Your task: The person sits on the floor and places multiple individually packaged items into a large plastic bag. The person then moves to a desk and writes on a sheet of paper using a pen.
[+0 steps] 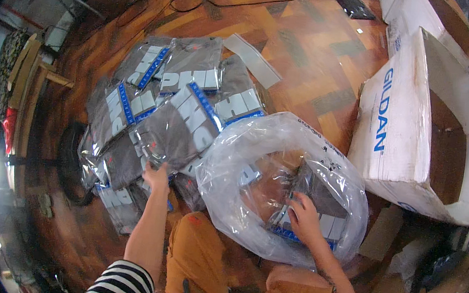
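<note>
Grey plastic-sleeved garments (173,133) lie heaped left of a large, round-mouthed transparent bag (218,174); I see the left hand (155,178) gripping one. Within the bag's mouth, the right hand (304,218) curls, hold unclear. Right of the bag sits an open white cardboard box (394,160).

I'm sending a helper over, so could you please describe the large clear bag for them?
Find the white cardboard box on the right. Just left of it, the large clear bag gapes open beneath the person's right hand. Unlike the flat grey packets to its left, it is rounded and much bigger.
</note>
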The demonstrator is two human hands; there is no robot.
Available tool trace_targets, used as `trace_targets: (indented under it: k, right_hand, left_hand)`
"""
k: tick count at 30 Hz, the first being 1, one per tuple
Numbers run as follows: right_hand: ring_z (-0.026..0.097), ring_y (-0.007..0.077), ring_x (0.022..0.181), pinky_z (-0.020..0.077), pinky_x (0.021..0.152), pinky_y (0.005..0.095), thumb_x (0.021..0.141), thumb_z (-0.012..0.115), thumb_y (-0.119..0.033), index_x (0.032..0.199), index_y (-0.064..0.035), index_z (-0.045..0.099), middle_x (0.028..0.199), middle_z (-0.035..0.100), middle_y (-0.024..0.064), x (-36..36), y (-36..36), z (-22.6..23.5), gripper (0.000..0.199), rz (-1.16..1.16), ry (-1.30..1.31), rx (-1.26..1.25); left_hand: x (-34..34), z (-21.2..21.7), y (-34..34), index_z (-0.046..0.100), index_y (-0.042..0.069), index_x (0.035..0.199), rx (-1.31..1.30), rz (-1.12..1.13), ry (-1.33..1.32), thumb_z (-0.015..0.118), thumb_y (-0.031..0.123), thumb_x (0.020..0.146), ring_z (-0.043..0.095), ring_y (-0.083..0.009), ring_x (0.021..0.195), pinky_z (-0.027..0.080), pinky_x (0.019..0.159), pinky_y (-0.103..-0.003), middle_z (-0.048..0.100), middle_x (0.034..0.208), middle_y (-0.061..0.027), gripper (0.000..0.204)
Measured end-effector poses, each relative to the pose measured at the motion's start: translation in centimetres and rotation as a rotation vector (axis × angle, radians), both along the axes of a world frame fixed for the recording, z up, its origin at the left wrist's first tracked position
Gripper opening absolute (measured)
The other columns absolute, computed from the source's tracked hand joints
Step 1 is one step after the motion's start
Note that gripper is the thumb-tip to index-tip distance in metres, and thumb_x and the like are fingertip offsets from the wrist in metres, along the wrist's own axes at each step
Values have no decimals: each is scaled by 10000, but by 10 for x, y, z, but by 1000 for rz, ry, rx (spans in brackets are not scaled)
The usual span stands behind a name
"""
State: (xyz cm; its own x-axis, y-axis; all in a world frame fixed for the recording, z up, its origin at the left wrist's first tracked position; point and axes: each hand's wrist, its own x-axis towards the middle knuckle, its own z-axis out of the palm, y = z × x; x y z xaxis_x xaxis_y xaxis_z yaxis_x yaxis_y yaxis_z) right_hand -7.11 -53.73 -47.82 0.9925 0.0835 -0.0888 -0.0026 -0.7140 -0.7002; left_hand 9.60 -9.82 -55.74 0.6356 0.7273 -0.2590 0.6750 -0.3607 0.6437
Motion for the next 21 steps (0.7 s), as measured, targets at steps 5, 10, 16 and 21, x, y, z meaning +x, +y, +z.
trace_targets:
  k: [5,10,16,21]
  right_hand:
    - [565,380,1095,464,923,442,856,621,-72,1046,-38,654,1159,595,172,-41,-16,33,196,-178,82,76]
    - [563,360,1099,459,939,434,885,599,-94,1108,-52,655,1157,597,172,-50,-22,21,234,-163,1,-57]
    - [587,332,1059,465,925,400,902,608,-129,1138,-45,655,1111,629,140,-32,-14,17,256,-90,142,12]
    - [598,240,1083,451,936,347,932,619,-161,1204,-49,624,1136,651,100,-11,-20,34,294,-336,284,553]
  left_hand:
    - [13,26,75,546,-4,1272,385,-512,-190,682,-3,756,593,-305,1109,435,978,-376,626,1170,-188,534]
    - [91,24,104,521,16,1265,188,-822,-82,672,48,766,585,-344,1139,431,977,-402,617,1198,-197,523]
    - [133,50,56,557,-39,1201,174,-715,358,786,288,638,604,-374,1111,454,958,-424,634,1149,-248,690]
    - [116,183,-17,579,-28,1102,354,-1038,72,749,225,670,644,-397,952,482,836,-442,655,960,-248,529]
